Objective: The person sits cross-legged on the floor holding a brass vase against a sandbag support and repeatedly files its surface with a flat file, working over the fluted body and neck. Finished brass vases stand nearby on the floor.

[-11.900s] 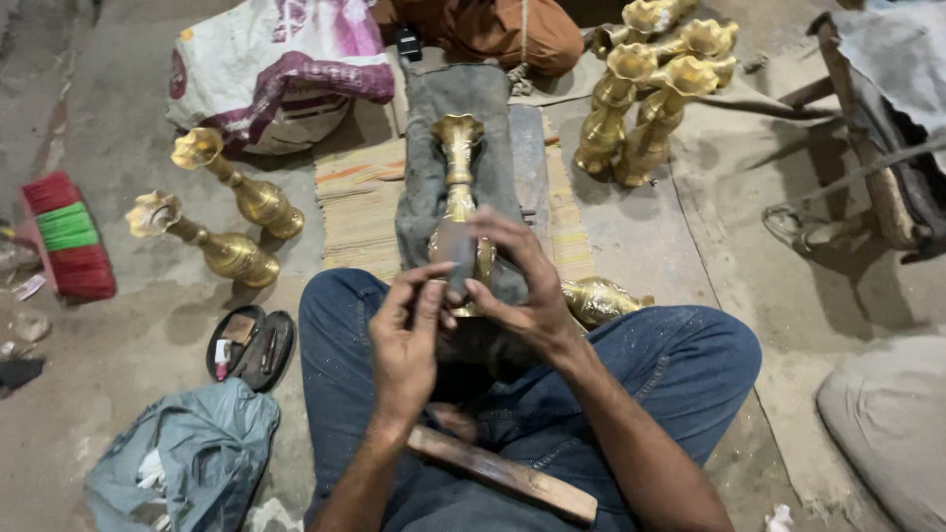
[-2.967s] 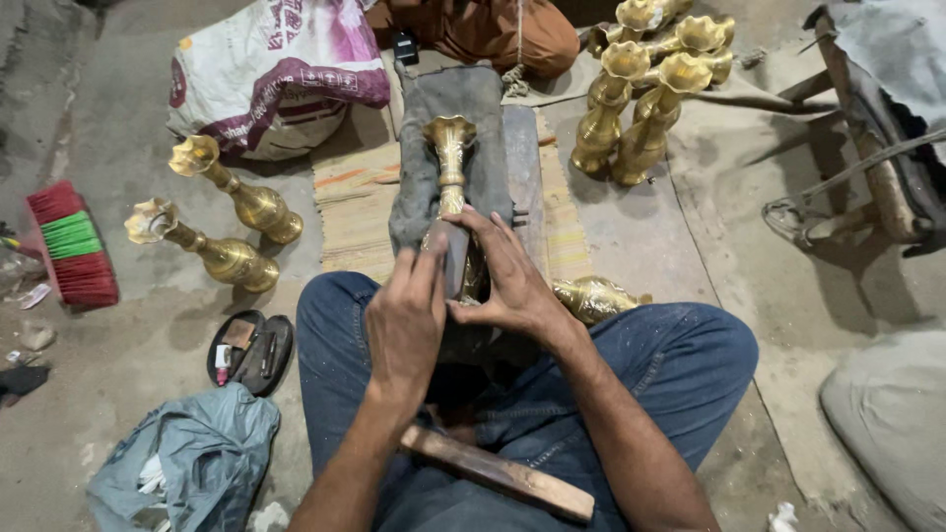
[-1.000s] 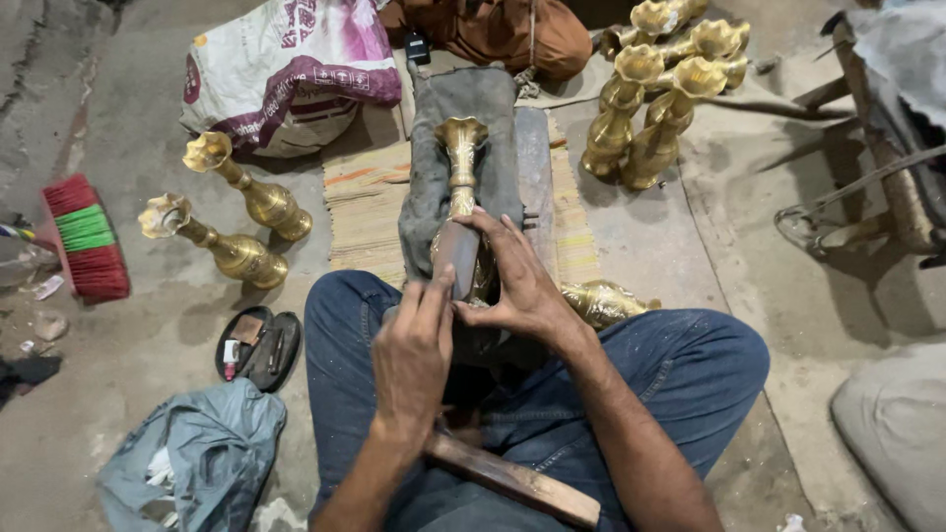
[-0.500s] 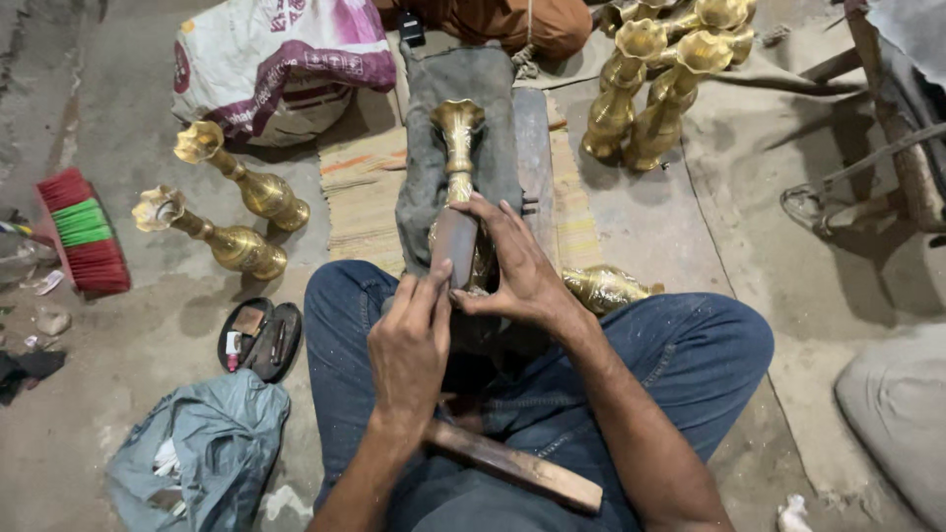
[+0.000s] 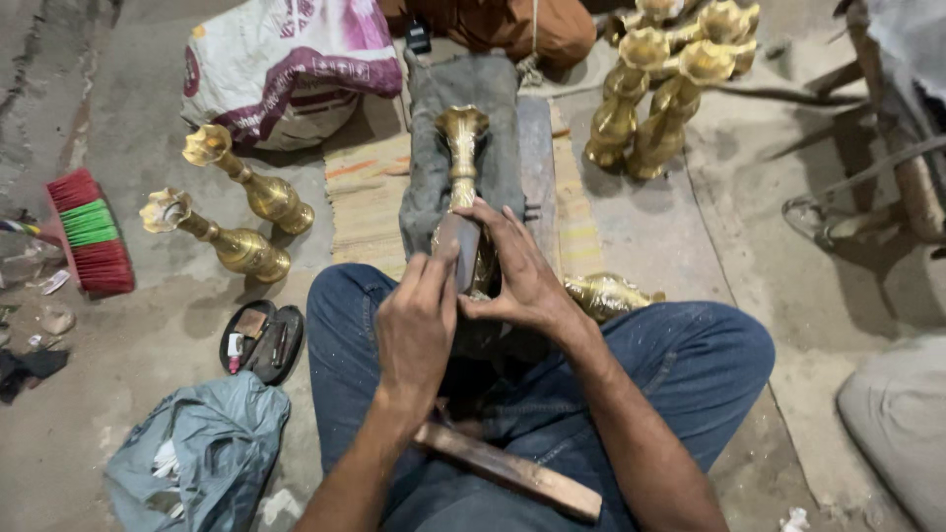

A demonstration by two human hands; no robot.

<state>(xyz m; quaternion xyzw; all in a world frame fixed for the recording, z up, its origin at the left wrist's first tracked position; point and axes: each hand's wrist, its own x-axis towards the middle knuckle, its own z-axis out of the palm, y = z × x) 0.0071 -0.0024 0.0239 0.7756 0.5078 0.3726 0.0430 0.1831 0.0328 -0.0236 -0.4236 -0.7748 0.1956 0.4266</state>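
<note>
A brass vase (image 5: 462, 148) lies lengthwise on a grey cloth-covered block (image 5: 432, 158) in front of my knees. My left hand (image 5: 419, 320) presses a flat dark tool (image 5: 457, 246) against the vase's body. My right hand (image 5: 517, 271) wraps the same part of the vase, fingers touching the tool's top. The vase's bulb is hidden under both hands. A wooden stick (image 5: 507, 471) rests across my lap.
Two brass vases (image 5: 236, 212) lie on the floor at left, a cluster of upright ones (image 5: 660, 89) stands at the back right, one more (image 5: 606, 294) by my right knee. A red-green brush (image 5: 89, 234), printed sack (image 5: 286, 69), small tin (image 5: 261, 338) and grey bag (image 5: 197, 453) lie left.
Both hands stay on the vase and tool, sliding slightly along it; the left hand has edged up toward the tool. The view shifts a little.
</note>
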